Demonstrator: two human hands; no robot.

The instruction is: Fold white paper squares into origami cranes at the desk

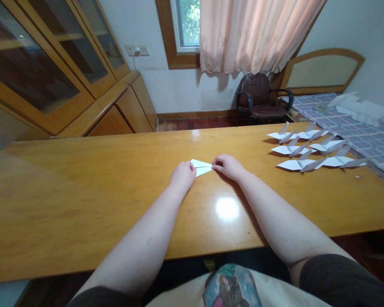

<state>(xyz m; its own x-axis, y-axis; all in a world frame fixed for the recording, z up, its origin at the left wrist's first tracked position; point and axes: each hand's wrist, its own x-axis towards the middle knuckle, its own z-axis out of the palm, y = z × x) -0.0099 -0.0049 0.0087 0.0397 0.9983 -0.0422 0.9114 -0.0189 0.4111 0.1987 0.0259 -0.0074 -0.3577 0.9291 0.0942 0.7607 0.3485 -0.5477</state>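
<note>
A small folded piece of white paper (201, 167) lies on the wooden table (83, 187), narrowed to a long pointed shape. My left hand (183, 175) is closed on its left end, fingers curled over the paper. My right hand (228, 165) pinches its right tip, fingers pressed together. Both forearms reach out over the table from the near edge.
Several finished white paper cranes (310, 150) stand in rows at the table's right end. Behind them are a bed with a checked cover (365, 132) and a dark office chair (259, 97). Wooden cabinets with glass doors (51, 72) line the left wall.
</note>
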